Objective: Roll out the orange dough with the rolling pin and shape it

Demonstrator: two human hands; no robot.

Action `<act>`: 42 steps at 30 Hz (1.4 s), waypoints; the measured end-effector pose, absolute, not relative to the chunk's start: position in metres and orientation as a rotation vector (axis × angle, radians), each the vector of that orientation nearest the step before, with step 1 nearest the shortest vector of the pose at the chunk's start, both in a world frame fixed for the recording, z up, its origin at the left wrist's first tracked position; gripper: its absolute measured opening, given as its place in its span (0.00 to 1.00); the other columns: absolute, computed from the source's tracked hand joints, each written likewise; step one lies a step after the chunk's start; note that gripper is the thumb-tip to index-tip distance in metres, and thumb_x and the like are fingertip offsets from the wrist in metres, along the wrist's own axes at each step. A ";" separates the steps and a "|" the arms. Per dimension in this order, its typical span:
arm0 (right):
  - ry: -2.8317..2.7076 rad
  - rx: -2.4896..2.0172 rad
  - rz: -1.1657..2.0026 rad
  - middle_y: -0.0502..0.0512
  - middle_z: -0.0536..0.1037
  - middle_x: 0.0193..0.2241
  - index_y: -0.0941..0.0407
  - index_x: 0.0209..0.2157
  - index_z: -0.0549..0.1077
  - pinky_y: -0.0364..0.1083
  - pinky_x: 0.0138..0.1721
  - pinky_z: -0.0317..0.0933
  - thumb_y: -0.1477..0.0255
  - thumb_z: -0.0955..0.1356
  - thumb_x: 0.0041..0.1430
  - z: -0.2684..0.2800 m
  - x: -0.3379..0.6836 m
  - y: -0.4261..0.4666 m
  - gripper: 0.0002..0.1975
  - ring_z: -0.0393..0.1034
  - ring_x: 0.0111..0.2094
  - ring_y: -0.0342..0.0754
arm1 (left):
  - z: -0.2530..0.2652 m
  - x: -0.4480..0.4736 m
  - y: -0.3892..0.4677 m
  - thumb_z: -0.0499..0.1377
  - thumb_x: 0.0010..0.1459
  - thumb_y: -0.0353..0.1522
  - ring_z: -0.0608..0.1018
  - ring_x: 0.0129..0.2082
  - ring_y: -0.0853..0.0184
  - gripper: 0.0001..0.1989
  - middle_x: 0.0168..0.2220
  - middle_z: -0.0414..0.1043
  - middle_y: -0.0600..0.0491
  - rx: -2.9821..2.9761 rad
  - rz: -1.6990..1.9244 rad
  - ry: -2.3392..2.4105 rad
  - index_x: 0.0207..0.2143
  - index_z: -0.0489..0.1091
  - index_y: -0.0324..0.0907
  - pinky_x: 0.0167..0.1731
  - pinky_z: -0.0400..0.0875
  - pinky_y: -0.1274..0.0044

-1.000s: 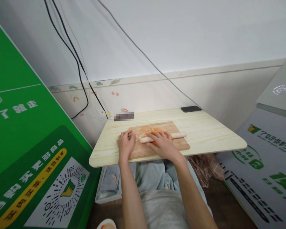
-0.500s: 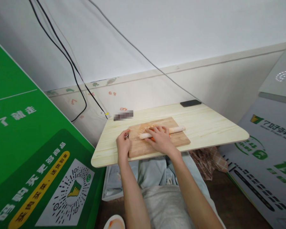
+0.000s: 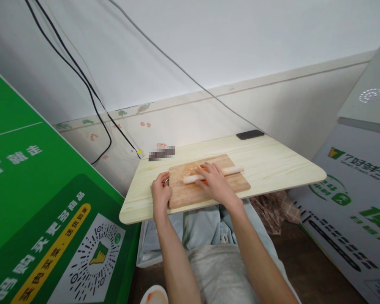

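A wooden cutting board [image 3: 183, 196] lies at the near edge of the table. Across it rests a pale rolling pin [image 3: 233, 170], its two ends showing on either side of my right hand [image 3: 213, 179]. That hand bends over the pin, fingers reaching past its far side and thumb on the near side. Orange dough [image 3: 193, 171] shows beside and under the pin, partly covered by my fingers. My left hand [image 3: 161, 190] is closed at the board's left end, around a small metal handle mostly hidden by the fingers.
A black phone [image 3: 250, 134] lies at the table's [image 3: 281, 169] back edge, and a blurred-out dark object [image 3: 161, 153] at its back left. Cables [image 3: 91, 86] hang along the wall. A green panel stands left, a white cabinet right. Below sits a stained white bowl [image 3: 154, 294].
My right hand has shifted slightly over the rolling pin, with orange dough now showing more on the far side than the near side. The left hand stays at the board's end.
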State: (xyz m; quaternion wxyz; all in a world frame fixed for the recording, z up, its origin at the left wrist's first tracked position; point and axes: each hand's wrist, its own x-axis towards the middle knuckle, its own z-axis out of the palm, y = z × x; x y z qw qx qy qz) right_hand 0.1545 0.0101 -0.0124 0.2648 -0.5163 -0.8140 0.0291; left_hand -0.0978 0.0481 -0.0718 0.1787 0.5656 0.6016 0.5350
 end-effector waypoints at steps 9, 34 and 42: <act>-2.134 -1.672 0.018 0.61 0.74 0.71 0.51 0.70 0.75 0.67 0.77 0.44 0.60 0.60 0.82 -0.005 0.159 0.010 0.25 0.58 0.76 0.61 | -0.071 -0.096 0.051 0.57 0.57 0.19 0.88 0.47 0.57 0.21 0.47 0.88 0.44 1.621 1.466 1.820 0.48 0.82 0.41 0.52 0.82 0.67; -2.311 -1.539 0.140 0.65 0.71 0.73 0.52 0.75 0.67 0.69 0.76 0.41 0.56 0.64 0.79 -0.007 0.158 0.000 0.30 0.59 0.75 0.63 | -0.066 -0.095 0.048 0.58 0.65 0.31 0.86 0.44 0.56 0.15 0.44 0.87 0.45 1.688 1.423 1.865 0.47 0.84 0.42 0.54 0.80 0.65; -2.224 -1.549 0.010 0.66 0.67 0.75 0.53 0.71 0.72 0.67 0.75 0.43 0.57 0.67 0.77 -0.013 0.149 0.012 0.28 0.54 0.77 0.65 | -0.066 -0.095 0.048 0.58 0.66 0.34 0.86 0.45 0.55 0.15 0.45 0.87 0.44 1.688 1.419 1.847 0.47 0.83 0.41 0.54 0.79 0.65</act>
